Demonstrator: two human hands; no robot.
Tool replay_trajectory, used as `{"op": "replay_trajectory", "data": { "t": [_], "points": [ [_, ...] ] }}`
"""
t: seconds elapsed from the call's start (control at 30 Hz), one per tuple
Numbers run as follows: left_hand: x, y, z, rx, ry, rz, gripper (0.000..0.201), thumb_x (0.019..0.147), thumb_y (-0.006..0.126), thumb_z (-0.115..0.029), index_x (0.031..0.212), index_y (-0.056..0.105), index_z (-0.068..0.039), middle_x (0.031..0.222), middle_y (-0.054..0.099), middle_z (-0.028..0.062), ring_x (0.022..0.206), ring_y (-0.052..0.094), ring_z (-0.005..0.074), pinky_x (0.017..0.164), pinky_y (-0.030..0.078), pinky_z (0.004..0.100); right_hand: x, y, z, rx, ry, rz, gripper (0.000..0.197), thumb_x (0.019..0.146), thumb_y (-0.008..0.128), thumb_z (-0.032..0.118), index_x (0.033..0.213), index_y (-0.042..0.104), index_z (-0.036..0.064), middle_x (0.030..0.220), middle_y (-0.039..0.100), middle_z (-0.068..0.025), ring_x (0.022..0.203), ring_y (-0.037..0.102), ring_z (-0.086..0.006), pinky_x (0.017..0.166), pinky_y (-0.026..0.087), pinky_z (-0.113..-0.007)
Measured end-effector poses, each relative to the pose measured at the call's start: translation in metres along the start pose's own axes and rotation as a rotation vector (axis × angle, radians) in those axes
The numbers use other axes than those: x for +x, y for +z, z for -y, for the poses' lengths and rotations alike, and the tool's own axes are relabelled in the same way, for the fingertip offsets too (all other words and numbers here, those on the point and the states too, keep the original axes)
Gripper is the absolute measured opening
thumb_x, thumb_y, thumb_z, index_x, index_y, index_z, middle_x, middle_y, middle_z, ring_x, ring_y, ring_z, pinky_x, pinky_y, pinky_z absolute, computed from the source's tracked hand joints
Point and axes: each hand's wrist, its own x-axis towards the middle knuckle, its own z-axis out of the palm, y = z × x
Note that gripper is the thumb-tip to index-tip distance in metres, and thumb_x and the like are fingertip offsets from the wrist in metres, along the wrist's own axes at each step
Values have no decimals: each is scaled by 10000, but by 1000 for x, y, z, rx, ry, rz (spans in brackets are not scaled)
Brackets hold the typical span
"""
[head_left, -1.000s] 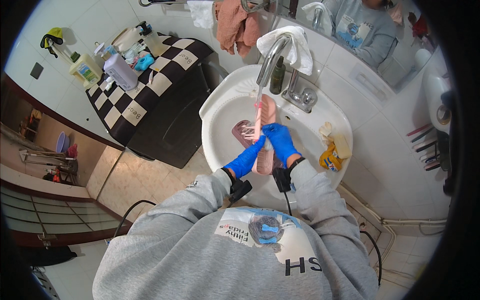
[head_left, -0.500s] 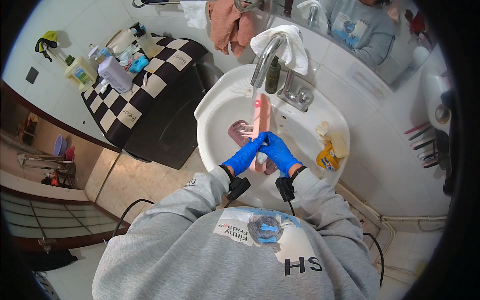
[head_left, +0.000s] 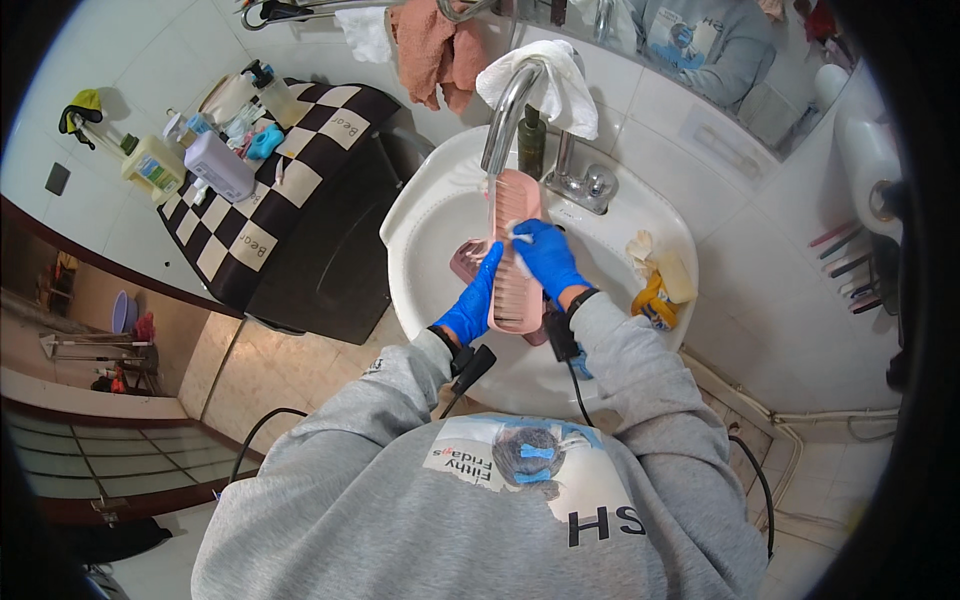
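Observation:
A long pink slotted tray [head_left: 515, 305], with rounded ends and rows of ribs along its inside, is held over the basin under the faucet. My left hand [head_left: 474, 308], in a blue glove, grips its left edge with the thumb up along the side. In the other blue glove, my right hand [head_left: 548, 256] presses a small white wad [head_left: 518, 232], perhaps cloth or sponge, against the ribs. Water runs from the curved faucet [head_left: 508, 115] onto the tray's upper left edge. Partly hidden beneath, a mauve slotted piece [head_left: 465, 260] lies in the white sink [head_left: 415, 235].
A dark green bottle [head_left: 532, 142] stands behind the faucet, which has a white cloth [head_left: 570, 95] draped over it. On the sink's right rim lie a yellow packet [head_left: 655, 300] and a pale bar [head_left: 677, 277]. Bottles crowd a checkered cover [head_left: 245, 247] at left.
The tray has turned so its ribbed inside faces up. My right hand has moved up onto the ribs with the white wad, while my left hand has shifted to the tray's left edge.

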Motion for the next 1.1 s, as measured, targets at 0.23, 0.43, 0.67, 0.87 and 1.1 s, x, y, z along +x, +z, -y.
{"op": "replay_trajectory", "data": {
  "t": [0.23,0.43,0.67,0.87,1.1],
  "points": [
    [8,-32,-8,38,114,-9,390,869,480,-510,970,578,-146,885,628,36,753,614,163,673,518,286,-27,22,7,-125,-100,227,170,765,584,107,905,625,21,912,604,-191,869,585,-351,763,463,-391],
    [10,-31,-14,-212,44,235,423,850,497,-526,885,579,-113,816,626,76,691,623,203,632,541,328,-22,29,0,-226,-62,128,162,735,587,96,873,632,24,880,617,-196,825,605,-349,698,479,-401],
    [-17,7,-23,165,42,-452,540,753,553,-619,858,504,-92,777,542,65,639,549,187,578,479,331,-35,30,4,-97,-16,224,198,787,486,127,884,612,8,887,618,-202,805,606,-356,690,484,-394],
    [0,-11,-25,186,218,-405,373,806,586,-506,650,432,-203,548,392,-51,429,398,81,378,361,239,-17,24,8,-267,-3,185,157,783,526,124,889,590,28,896,611,-203,852,593,-369,714,478,-394],
    [2,-22,-26,-31,104,-158,584,799,555,-548,1150,483,-86,759,596,104,632,602,204,576,524,346,-37,20,12,119,38,536,256,742,632,201,938,601,39,920,623,-185,898,603,-310,755,473,-354]
  ]
}}
